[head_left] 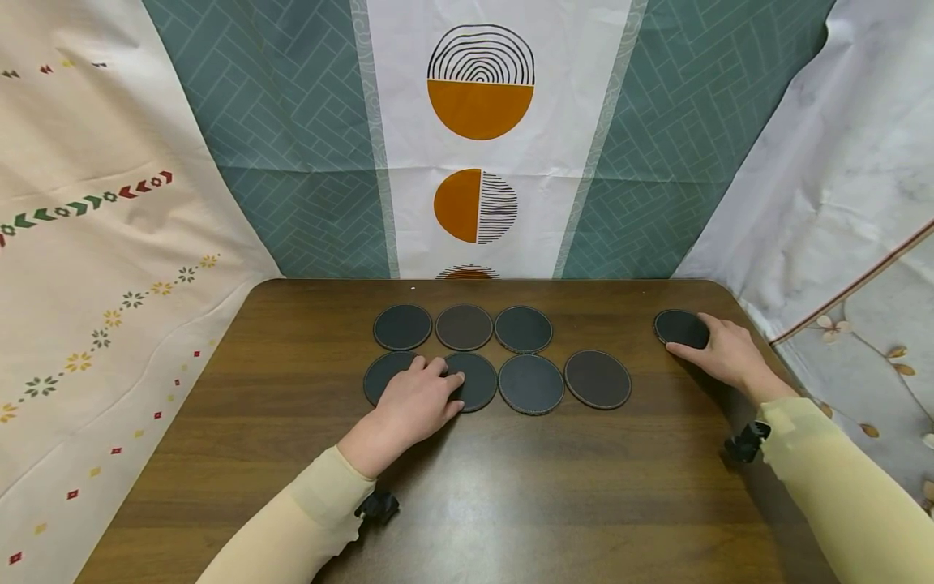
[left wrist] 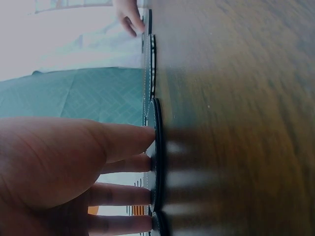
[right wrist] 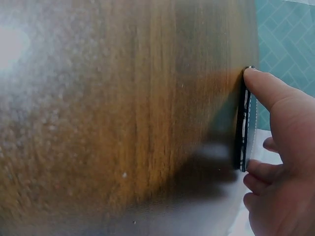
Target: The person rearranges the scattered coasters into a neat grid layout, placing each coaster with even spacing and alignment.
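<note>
My right hand (head_left: 730,353) grips a round black coaster (head_left: 680,328) by its rim at the table's far right. In the right wrist view, the thumb and fingers (right wrist: 266,172) hold opposite edges of that coaster (right wrist: 244,123). My left hand (head_left: 416,401) rests its fingertips on a dark coaster (head_left: 474,388) in the front row and reaches over the leftmost coaster (head_left: 377,380), partly hiding it. Straight fingers (left wrist: 120,194) touch the top of the coasters in the left wrist view. To the right lie a dark grey coaster (head_left: 531,384) and a brown one (head_left: 597,380).
Behind lies a row of three coasters: a black one (head_left: 403,327), a brown one (head_left: 464,327) and another black one (head_left: 524,329). All are on a brown wooden table (head_left: 569,487). Patterned cloths (head_left: 306,162) hang along its back and sides.
</note>
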Demonstrator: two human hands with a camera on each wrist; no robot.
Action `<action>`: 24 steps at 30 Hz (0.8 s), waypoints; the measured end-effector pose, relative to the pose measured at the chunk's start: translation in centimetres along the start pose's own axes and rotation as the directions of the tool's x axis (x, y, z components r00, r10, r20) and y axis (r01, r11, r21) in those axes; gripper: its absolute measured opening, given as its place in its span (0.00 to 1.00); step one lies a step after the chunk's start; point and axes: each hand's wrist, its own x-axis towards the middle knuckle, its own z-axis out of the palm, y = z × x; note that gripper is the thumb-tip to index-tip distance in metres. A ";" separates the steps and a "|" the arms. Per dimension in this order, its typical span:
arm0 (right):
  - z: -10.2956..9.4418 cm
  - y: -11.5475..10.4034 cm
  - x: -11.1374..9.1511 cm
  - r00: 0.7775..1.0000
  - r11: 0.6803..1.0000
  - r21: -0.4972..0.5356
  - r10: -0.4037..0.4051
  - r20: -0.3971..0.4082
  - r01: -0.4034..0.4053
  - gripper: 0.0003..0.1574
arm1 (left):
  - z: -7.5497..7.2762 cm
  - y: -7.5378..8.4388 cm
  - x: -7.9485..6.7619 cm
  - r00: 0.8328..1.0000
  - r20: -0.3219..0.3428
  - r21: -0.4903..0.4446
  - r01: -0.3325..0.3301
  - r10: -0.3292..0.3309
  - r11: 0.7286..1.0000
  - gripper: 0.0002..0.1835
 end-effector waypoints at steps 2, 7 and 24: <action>0.0 -0.1 0.0 1.000 1.000 0.007 0.004 -0.004 -0.004 0.69 | 0.0 0.0 0.0 1.000 0.001 -0.003 0.000 0.000 1.000 0.26; 0.0 -1.1 0.0 1.000 1.000 0.019 0.001 -0.008 -0.001 0.69 | 0.1 0.0 0.0 1.000 0.001 -0.002 -0.001 0.001 1.000 0.26; 0.6 -5.2 0.9 0.996 0.994 0.062 -0.091 0.000 0.091 0.66 | 0.0 -0.1 -0.1 1.000 0.003 -0.001 -0.004 0.004 1.000 0.26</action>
